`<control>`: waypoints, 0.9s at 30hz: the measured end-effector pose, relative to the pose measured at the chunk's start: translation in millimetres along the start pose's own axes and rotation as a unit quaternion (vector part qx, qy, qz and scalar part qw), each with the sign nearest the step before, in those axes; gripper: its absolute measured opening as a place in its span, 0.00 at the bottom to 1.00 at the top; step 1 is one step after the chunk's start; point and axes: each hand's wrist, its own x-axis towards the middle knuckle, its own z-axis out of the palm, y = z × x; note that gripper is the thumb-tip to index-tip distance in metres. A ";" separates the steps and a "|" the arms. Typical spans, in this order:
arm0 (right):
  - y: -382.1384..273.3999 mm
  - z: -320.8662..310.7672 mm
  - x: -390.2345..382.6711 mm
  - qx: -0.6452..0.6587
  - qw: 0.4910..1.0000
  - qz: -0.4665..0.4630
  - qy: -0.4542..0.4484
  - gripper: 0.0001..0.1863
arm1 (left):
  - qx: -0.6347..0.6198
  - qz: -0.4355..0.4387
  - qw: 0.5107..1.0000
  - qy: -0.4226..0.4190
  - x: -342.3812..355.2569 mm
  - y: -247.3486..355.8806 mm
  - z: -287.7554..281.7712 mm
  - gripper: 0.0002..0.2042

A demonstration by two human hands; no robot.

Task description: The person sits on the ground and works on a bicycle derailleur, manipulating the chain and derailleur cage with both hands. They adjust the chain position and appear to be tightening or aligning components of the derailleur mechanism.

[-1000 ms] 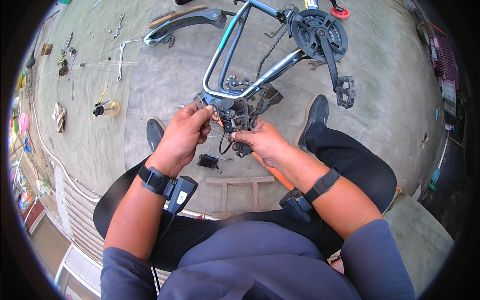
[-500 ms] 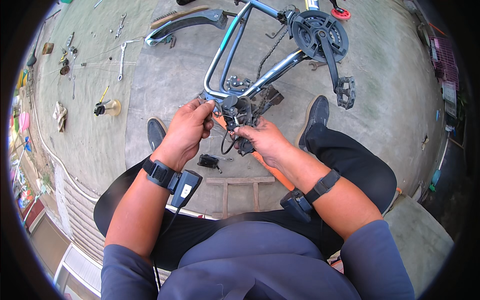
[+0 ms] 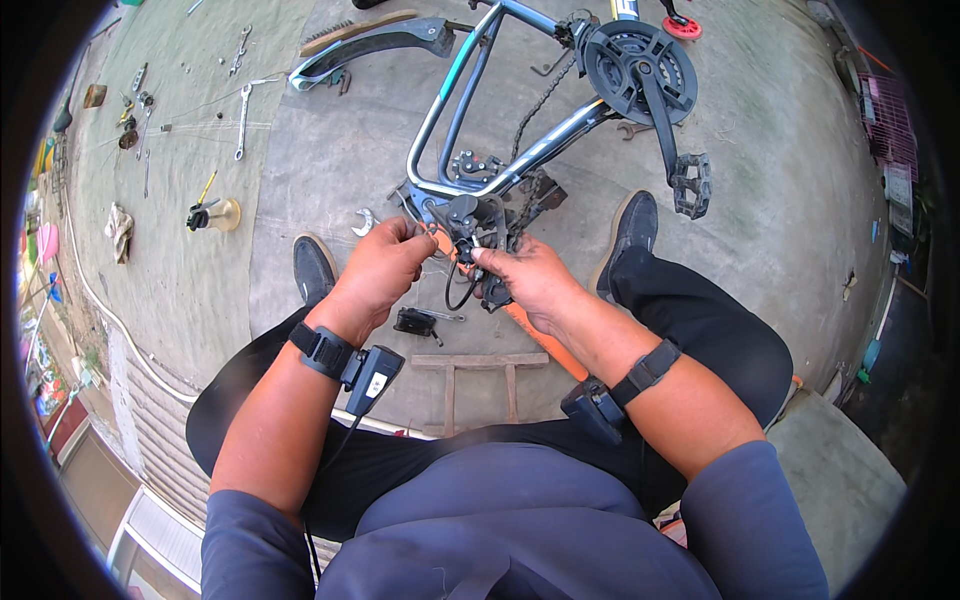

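A bicycle frame [image 3: 470, 110] lies on the concrete in front of me, its crankset [image 3: 635, 65] and pedal [image 3: 690, 185] to the right. My left hand [image 3: 385, 270] pinches a thin cable end beside a black derailleur [image 3: 480, 225] at the frame's rear end. My right hand [image 3: 525, 280] grips the lower part of that derailleur, with a black cable loop [image 3: 458, 295] hanging between both hands. An orange-handled tool [image 3: 535, 335] runs under my right wrist.
A spanner [image 3: 365, 222] lies by my left shoe [image 3: 312, 270]. A small black part [image 3: 415, 322] sits near a wooden stool [image 3: 480, 375] between my legs. More wrenches [image 3: 243, 115] and small tools are scattered at upper left; a mudguard [image 3: 375, 45] lies at the top.
My left hand has drawn slightly left and down, away from the derailleur, pulling the cable. My right hand stays on the derailleur.
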 end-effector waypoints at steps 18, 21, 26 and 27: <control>-0.4 4.9 -4.1 0.005 1.000 0.000 0.014 0.10 | 0.352 0.182 0.918 0.000 -0.9 -20.7 5.0 0.22; 2.9 2.1 -2.6 -0.003 1.000 0.000 0.021 0.11 | 0.377 0.156 0.912 -0.032 -4.2 -14.9 6.3 0.24; 7.2 0.3 1.3 0.000 1.000 -0.001 0.006 0.12 | 0.360 0.189 0.911 -0.066 -7.2 -13.5 4.9 0.17; 8.4 -0.2 1.9 0.001 1.000 -0.005 0.005 0.12 | 0.377 0.207 0.901 -0.063 -5.5 -16.6 2.0 0.16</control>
